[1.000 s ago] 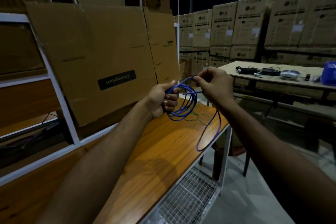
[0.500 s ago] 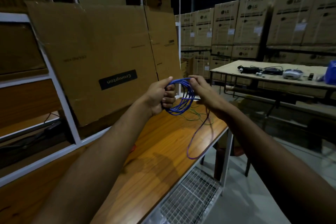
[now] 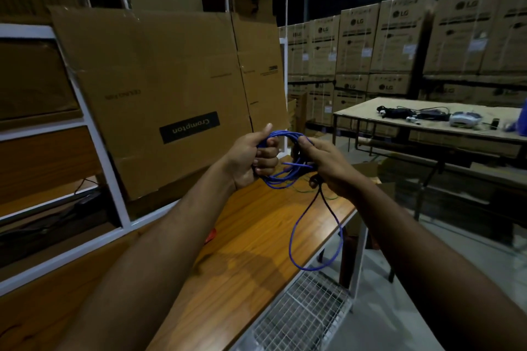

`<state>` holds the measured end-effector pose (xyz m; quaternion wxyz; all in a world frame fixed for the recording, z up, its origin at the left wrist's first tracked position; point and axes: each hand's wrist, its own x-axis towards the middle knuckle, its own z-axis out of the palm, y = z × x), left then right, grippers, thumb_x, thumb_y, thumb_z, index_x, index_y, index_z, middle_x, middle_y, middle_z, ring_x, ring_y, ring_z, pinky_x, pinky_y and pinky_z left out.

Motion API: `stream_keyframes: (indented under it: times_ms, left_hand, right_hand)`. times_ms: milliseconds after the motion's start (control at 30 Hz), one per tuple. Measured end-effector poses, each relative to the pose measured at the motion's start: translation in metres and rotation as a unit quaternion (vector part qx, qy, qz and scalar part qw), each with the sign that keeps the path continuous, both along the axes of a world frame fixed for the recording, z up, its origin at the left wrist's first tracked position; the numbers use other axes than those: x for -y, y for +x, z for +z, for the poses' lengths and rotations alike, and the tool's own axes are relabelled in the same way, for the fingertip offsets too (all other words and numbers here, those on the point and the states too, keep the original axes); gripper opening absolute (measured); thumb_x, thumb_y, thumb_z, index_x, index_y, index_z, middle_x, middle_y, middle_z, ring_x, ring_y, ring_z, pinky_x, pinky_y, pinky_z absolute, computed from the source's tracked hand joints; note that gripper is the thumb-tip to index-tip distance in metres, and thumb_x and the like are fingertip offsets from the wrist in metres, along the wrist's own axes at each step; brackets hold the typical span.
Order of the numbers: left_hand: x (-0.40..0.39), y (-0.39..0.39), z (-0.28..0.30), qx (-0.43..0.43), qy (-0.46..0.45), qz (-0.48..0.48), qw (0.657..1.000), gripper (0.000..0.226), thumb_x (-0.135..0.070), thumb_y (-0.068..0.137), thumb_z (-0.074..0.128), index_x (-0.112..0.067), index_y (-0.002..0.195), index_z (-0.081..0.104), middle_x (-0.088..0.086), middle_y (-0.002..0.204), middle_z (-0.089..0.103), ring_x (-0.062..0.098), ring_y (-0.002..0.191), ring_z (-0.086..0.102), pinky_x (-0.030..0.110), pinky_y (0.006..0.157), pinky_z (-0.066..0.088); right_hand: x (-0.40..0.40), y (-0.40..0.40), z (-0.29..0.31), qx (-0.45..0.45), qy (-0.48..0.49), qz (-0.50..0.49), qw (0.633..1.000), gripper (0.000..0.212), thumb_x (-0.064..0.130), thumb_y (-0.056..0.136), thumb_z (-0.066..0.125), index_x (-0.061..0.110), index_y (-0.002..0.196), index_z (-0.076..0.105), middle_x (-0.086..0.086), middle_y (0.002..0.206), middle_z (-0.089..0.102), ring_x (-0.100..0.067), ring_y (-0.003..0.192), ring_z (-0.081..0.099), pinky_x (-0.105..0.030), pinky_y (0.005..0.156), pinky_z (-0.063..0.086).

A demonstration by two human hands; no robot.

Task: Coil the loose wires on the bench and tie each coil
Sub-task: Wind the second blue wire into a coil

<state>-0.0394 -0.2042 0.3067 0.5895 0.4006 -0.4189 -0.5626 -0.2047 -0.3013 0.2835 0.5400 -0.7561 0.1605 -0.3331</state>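
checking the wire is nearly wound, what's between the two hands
In the head view, the blue wire's coiled loops span the gap between the left hand and right hand; both grip it. A loose loop hangs below.

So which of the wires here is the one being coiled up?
The blue wire: both hands, left and right, grip its loops above the bench. The thin green wire lies loose on the bench, untouched.

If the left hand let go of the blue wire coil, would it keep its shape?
Probably not. The thin blue wire coil looks untied, gripped by the left hand and right hand. Its free length droops in a limp loop, so it seems floppy and light.
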Motion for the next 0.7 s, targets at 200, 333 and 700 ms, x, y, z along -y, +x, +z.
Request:
stream_keyframes:
  times_ms: [200,333,700]
  left_hand:
    - [0.001,0.002,-0.006,0.009,0.036,-0.015,0.999,0.042,-0.045,0.104,0.033,-0.019,0.072,0.04,-0.009,0.047,0.025,0.003,0.034,0.021,0.018,0.034,0.016]
    - [0.001,-0.004,-0.003,-0.006,0.033,-0.023,0.999,0.042,-0.044,0.105,0.032,-0.019,0.073,0.04,-0.01,0.046,0.028,0.003,0.033,0.023,0.017,0.033,0.018]
    - [0.0,0.016,0.015,-0.113,-0.063,0.111,0.985,0.043,-0.041,0.106,0.033,-0.021,0.068,0.038,-0.009,0.044,0.024,0.005,0.032,0.02,0.019,0.033,0.014]
  right_hand:
    - [0.013,0.005,0.002,-0.02,-0.004,-0.032,0.999,0.047,0.045,0.105,0.039,0.009,0.11,0.068,-0.017,0.079,0.074,-0.052,0.064,0.059,-0.031,0.047,0.041]
    - [0.009,0.013,0.005,0.013,0.021,-0.113,0.993,0.045,0.042,0.106,0.036,0.01,0.107,0.067,-0.029,0.087,0.071,-0.034,0.047,0.058,-0.022,0.038,0.034]
    - [0.018,-0.014,-0.012,-0.082,0.003,0.013,0.997,0.023,0.026,0.1,0.057,0.009,0.108,0.07,-0.001,0.086,0.074,-0.013,0.07,0.06,-0.023,0.059,0.043]
